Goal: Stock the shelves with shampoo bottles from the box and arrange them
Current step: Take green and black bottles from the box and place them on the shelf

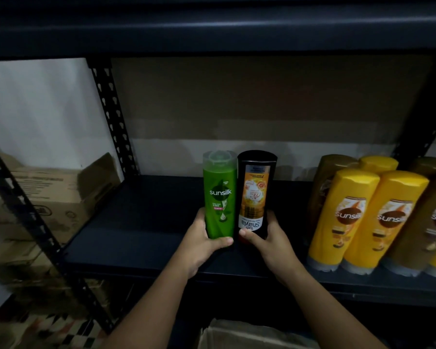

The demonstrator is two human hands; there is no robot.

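Note:
My left hand (199, 244) grips a green Sunsilk bottle (219, 195) by its lower end, cap up. My right hand (269, 241) grips a black bottle (256, 190) whose orange label reads upside down. The two bottles touch side by side over the middle of the dark shelf board (141, 222). Whether their bases rest on the board I cannot tell. Part of an open cardboard box (239, 335) shows below, between my forearms.
Several yellow Sunsilk bottles (347, 220) and brown ones (325, 187) stand in rows at the shelf's right end. A black perforated upright (113, 119) and a diagonal brace (35, 217) stand at the left, with stacked cartons (48, 197) beyond. Another dark shelf (212, 28) hangs overhead.

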